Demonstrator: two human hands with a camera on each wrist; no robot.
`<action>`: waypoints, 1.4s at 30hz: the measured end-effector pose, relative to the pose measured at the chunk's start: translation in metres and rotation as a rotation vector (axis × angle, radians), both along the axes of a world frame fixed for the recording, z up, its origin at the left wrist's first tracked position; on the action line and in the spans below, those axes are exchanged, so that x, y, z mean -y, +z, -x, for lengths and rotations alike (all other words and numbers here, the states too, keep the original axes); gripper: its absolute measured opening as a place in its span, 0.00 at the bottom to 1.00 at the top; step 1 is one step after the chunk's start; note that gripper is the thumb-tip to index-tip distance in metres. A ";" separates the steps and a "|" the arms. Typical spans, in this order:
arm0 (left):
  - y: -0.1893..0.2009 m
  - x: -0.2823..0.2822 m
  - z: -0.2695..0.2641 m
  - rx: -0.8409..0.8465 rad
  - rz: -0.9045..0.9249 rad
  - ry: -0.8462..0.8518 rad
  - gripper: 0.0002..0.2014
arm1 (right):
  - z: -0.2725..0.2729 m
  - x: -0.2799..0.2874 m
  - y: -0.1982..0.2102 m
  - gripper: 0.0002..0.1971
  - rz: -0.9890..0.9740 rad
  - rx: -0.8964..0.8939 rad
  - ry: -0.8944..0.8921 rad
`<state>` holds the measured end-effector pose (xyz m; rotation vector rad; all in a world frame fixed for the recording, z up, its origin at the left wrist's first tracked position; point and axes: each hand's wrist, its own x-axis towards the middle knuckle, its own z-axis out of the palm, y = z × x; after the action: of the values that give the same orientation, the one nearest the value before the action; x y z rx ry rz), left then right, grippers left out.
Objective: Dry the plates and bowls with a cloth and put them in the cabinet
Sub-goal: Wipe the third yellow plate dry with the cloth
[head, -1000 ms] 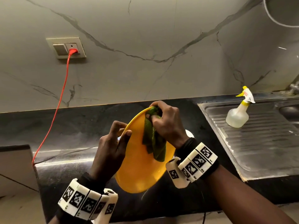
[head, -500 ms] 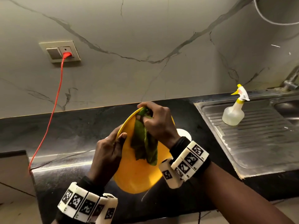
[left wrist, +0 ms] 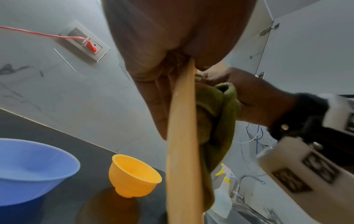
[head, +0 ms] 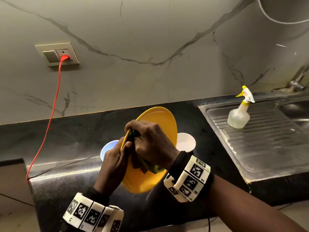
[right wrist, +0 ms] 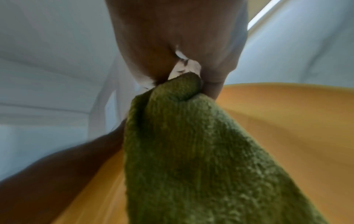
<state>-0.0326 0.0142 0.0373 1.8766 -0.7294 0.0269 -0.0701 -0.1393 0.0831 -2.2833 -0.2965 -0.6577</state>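
Observation:
A yellow plate [head: 157, 124] is held on edge above the black counter [head: 66, 134]. My left hand [head: 117, 158] grips its left rim, seen edge-on as the plate [left wrist: 182, 136] in the left wrist view. My right hand [head: 150, 141] clutches a green cloth [head: 150, 166] and presses it against the plate's face near the left rim. The right wrist view shows the cloth [right wrist: 191, 144] bunched in the fingers over the plate [right wrist: 287, 128]. A blue bowl [head: 108, 148] and a white bowl [head: 186, 142] sit on the counter behind the plate. A small yellow bowl [left wrist: 134, 175] stands beside the blue bowl [left wrist: 32, 168].
A steel sink drainboard [head: 267, 139] lies to the right with a spray bottle [head: 239, 113] on it and a tap [head: 299, 79] behind. A red cable [head: 48, 124] runs from the wall socket [head: 57, 53] down over the counter's left edge.
The right hand has wiped the cloth from the plate's top rim down to its left side near my left hand. The plate has tilted, showing more of its face, and the bowls behind came into view.

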 end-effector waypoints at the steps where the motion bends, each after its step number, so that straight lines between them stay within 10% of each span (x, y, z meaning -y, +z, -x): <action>1: -0.001 -0.002 0.000 -0.006 -0.007 0.012 0.32 | -0.005 0.006 0.000 0.17 -0.037 -0.005 -0.042; 8: -0.007 -0.010 0.003 -0.074 -0.059 -0.019 0.35 | -0.015 0.039 -0.008 0.10 -0.162 -0.008 -0.247; 17: 0.009 -0.005 -0.004 -0.014 -0.026 -0.081 0.40 | 0.005 -0.013 -0.012 0.13 0.009 -0.026 0.056; 23: 0.006 -0.011 -0.003 -0.151 0.045 -0.045 0.33 | -0.006 0.000 -0.007 0.27 -0.314 -0.014 -0.083; 26: 0.006 -0.012 -0.001 -0.170 0.051 -0.050 0.34 | -0.015 0.014 -0.008 0.24 -0.645 -0.030 -0.268; 34: 0.010 -0.007 -0.003 -0.131 0.039 -0.100 0.33 | 0.011 -0.026 -0.038 0.08 -0.491 0.019 -0.057; 42: 0.016 -0.006 0.005 -0.128 0.052 -0.084 0.34 | -0.027 0.036 -0.023 0.09 -0.649 0.005 -0.425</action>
<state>-0.0374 0.0203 0.0530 1.7789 -0.7120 -0.1262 -0.0433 -0.1750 0.0605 -1.7161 0.3696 -0.8248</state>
